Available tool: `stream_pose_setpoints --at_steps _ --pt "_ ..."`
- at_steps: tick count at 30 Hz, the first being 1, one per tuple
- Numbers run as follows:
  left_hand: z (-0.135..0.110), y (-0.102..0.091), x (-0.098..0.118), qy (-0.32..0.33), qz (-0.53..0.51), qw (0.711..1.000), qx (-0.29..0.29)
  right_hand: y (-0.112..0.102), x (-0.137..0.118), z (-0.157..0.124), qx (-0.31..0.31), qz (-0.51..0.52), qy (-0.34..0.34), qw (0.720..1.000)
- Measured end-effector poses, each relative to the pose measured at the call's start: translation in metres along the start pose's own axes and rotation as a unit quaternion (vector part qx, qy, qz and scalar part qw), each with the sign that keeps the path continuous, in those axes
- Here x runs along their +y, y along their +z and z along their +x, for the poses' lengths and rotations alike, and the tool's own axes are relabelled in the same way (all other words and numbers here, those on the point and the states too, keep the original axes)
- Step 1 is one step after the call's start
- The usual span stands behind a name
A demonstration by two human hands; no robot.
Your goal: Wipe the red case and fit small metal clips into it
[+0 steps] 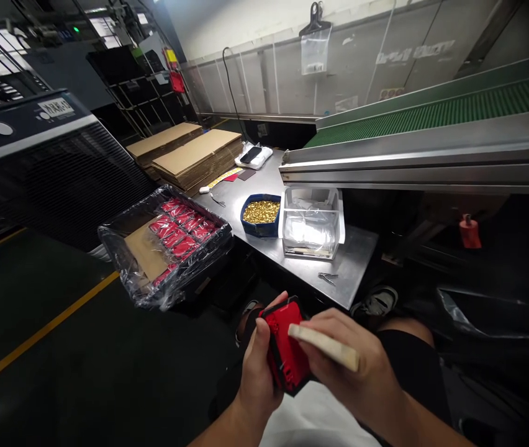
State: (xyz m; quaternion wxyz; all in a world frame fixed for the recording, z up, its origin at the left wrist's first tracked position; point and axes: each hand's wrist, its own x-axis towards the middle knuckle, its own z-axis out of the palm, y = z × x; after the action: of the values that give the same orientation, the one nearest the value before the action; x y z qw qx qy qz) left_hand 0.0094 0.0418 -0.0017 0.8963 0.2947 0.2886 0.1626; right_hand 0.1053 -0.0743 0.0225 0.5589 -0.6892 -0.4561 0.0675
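Note:
My left hand (259, 366) is closed around a red plastic part with a black edge (289, 338), holding it tilted above my lap. Gripped in my right hand (357, 360) is a pale, flat stick (325, 346), perhaps wood. One end of the stick lies over the red face of the part; whether they touch I cannot tell. The right fingers hide the part's right side. Beyond my hands, a small pair of nippers (328, 278) rests on the metal table (339, 292).
A blue bin (259, 231) of small gold-coloured pieces stands beside a clear divided bin (313, 248) holding plastic bags. To the left, a plastic-lined crate (125, 273) contains several red parts. Flat cardboard (199, 152) is stacked behind. A green conveyor (432, 118) slopes up at right.

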Motion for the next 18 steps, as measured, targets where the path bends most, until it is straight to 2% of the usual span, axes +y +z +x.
stream_pose_setpoints --at_steps 4,7,10,14,18 --pt "-0.001 0.005 0.003 -0.01 -0.001 1.0 -0.012 -0.003 0.001 0.004 0.005 0.015 0.003 1.0" --pt "-0.001 0.01 0.006 -0.03 -0.044 0.997 -0.047 -0.014 0.003 0.006 0.079 -0.002 0.047 0.996" --pt "0.001 0.012 0.011 -0.054 -0.06 0.995 -0.052 -0.03 0.005 0.004 0.137 -0.02 0.101 0.985" --pt "0.004 0.012 0.014 -0.059 -0.05 0.995 -0.062 -0.04 0.006 -0.003 0.126 -0.032 0.148 0.98" --pt "0.004 0.015 0.014 -0.074 -0.066 0.993 -0.066 -0.035 0.001 -0.007 0.099 -0.002 0.127 0.987"
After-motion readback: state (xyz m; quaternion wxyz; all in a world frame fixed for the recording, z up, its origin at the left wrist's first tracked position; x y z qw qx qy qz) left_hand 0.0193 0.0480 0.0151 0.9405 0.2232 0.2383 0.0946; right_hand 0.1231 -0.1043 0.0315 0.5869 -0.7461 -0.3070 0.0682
